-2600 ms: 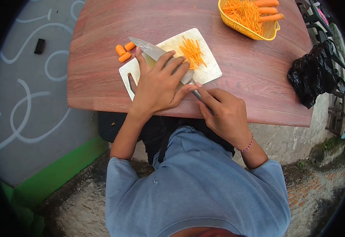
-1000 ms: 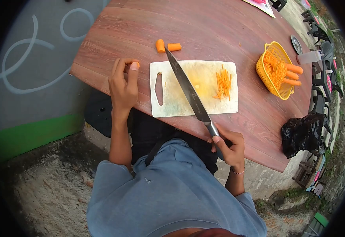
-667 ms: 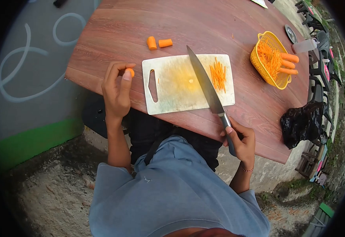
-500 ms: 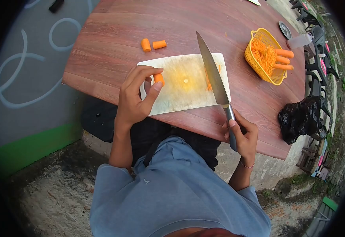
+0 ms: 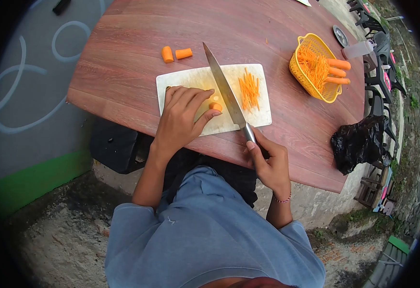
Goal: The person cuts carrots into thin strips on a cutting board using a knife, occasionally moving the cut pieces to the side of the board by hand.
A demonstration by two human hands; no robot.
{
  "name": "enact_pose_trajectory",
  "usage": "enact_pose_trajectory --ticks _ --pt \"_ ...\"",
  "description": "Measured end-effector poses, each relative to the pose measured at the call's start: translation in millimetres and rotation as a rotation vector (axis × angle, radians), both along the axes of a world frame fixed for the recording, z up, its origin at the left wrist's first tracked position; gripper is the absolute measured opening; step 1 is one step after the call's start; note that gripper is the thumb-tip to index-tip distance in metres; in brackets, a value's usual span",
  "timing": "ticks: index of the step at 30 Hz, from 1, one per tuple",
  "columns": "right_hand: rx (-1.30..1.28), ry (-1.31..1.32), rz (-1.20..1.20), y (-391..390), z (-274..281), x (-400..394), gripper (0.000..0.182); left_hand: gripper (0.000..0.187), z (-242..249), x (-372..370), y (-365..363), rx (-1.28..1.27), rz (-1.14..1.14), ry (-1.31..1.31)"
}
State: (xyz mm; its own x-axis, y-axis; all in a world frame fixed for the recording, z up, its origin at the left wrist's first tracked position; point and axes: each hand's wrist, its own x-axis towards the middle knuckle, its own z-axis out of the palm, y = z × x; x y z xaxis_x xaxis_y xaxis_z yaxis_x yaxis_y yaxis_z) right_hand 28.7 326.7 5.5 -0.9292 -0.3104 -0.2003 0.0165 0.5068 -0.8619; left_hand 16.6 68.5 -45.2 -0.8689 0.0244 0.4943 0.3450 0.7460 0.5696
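Observation:
My left hand [image 5: 182, 115] pinches a short carrot piece [image 5: 215, 107] between thumb and fingers, over the middle of the white cutting board [image 5: 181, 77]. My right hand [image 5: 271, 165] grips the handle of a large kitchen knife [image 5: 226, 90]. The blade slants up and away to the left across the board, just right of the carrot piece. To the right of the blade lies a heap of thin carrot strips [image 5: 250, 90]. Beyond the board's far edge rest two thick carrot pieces, one upright-looking [image 5: 167, 54] and one on its side [image 5: 184, 53].
A yellow basket [image 5: 300, 74] on the right of the wooden table [image 5: 133, 62] holds carrot shreds and several whole carrots [image 5: 338, 72]. Past it are a metal dish [image 5: 339, 36] and a plastic bottle [image 5: 359, 49]. A black plastic bag [image 5: 359, 144] sits at the table's right edge.
My left hand has brought the carrot piece right, to the board's middle. The knife has moved left over the board, uncovering the carrot strips. The view has shifted slightly.

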Motion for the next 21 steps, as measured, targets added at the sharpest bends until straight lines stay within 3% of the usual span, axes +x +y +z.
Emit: enact_pose_trajectory --ticks 21 --pt "-0.013 0.294 0.158 -7 4 18 0.041 0.018 -11 4 -9 0.073 -0.088 0.116"
